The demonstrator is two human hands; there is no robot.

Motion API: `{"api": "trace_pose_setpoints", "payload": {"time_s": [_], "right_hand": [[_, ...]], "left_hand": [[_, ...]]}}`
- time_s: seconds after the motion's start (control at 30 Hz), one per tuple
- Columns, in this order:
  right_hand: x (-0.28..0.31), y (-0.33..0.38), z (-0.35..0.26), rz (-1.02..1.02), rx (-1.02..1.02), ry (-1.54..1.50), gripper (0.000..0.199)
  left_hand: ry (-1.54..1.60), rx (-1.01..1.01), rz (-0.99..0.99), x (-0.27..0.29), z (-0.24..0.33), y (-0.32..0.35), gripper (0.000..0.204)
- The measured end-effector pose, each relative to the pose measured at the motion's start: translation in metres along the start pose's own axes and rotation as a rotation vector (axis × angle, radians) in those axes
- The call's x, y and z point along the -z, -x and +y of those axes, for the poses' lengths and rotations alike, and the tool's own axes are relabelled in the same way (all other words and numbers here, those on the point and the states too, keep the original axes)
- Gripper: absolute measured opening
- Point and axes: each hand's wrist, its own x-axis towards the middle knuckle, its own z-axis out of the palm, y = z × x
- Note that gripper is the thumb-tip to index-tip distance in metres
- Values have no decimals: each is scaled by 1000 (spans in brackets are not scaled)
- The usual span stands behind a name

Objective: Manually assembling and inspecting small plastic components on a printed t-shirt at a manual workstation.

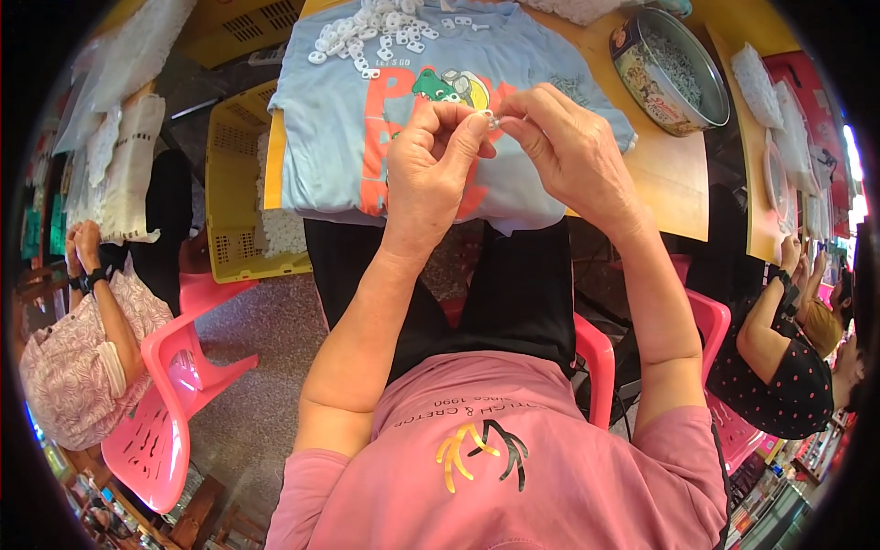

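Observation:
Above the blue printed shirt (321,147) spread on the table, my left hand (429,170) pinches a small white plastic piece (489,116) between thumb and fingertips. My right hand (577,151) meets it from the other side, thumb and forefinger closed at the piece's edge. Whatever those right fingertips hold is too small to make out. A heap of similar white pieces with holes (367,32) lies on the shirt's far part, a few of them scattered singly. Small grey metal bits (573,87) lie on the cloth beyond my right hand.
An open round tin (632,78) full of small metal parts stands on the wooden table (674,183) at the right. A yellow crate (240,174) with white pieces is at the left. Pink chairs (170,394) and other people (92,357) sit on both sides.

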Motion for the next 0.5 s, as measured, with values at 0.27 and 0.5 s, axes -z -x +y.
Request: {"api": "trace_pose_setpoints", "payload": {"time_s": [0.27, 0.5], "right_hand": [[-1, -6, 10, -48, 115, 43, 10], [-18, 0, 13, 37, 119, -77, 11]], "left_hand": [[-23, 9, -29, 0, 2, 0, 14], [-27, 3, -9, -3, 3, 2, 12]]}}
